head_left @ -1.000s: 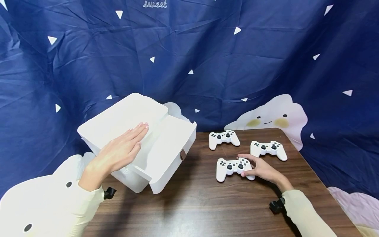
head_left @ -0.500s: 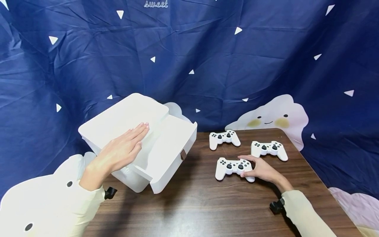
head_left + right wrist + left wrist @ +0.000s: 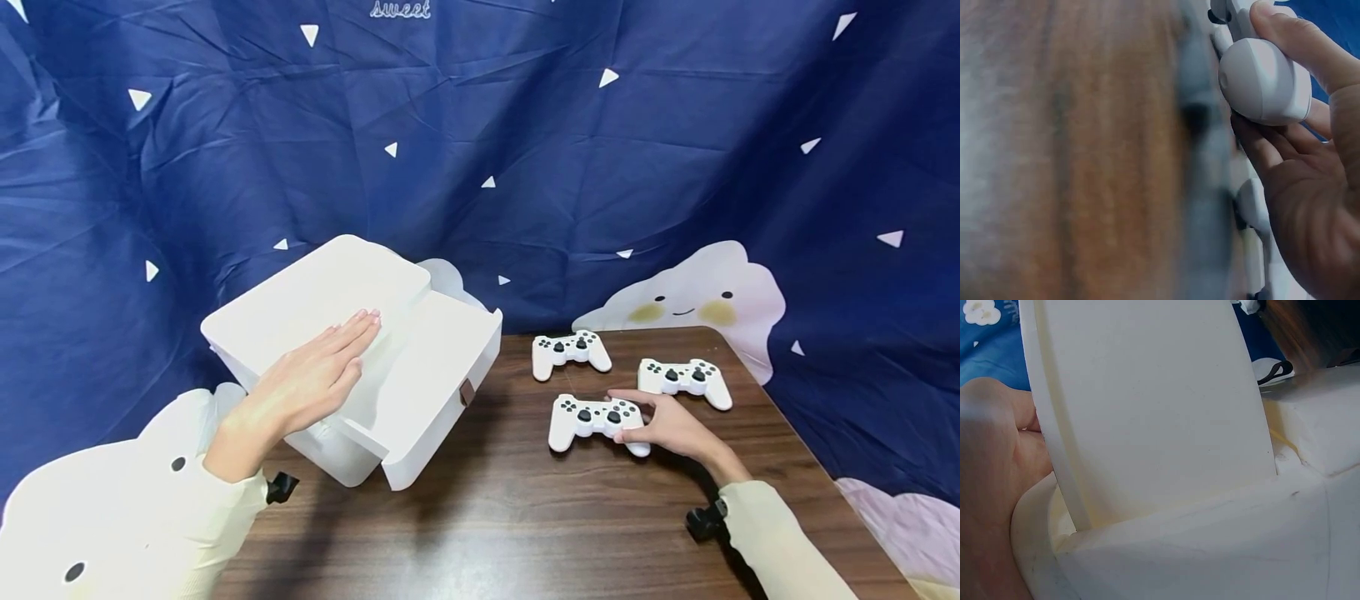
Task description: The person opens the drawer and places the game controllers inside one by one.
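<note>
A white game controller (image 3: 596, 419) lies near the middle right of the table. My right hand (image 3: 678, 425) grips it by its right end, thumb in front and fingers behind. In the right wrist view, the thumb presses one side of the controller's rounded grip (image 3: 1263, 81) and the fingers curl under the other. A white box (image 3: 322, 283) with a drawer (image 3: 431, 358) pulled out sits at the left. My left hand (image 3: 303, 379) rests on the box's top with straight fingers. The left wrist view shows the drawer's flat white surface (image 3: 1154, 406) beside the hand.
Two more white controllers lie behind: one at the back (image 3: 572, 354), another (image 3: 685, 382) just beyond my right hand. The brown wooden table (image 3: 525, 533) ends at the right. A dark blue cloth (image 3: 480, 117) with white shapes hangs behind it.
The gripped controller has risen slightly with my right hand. My left hand and the box stay in place; the head view has shifted a little.
</note>
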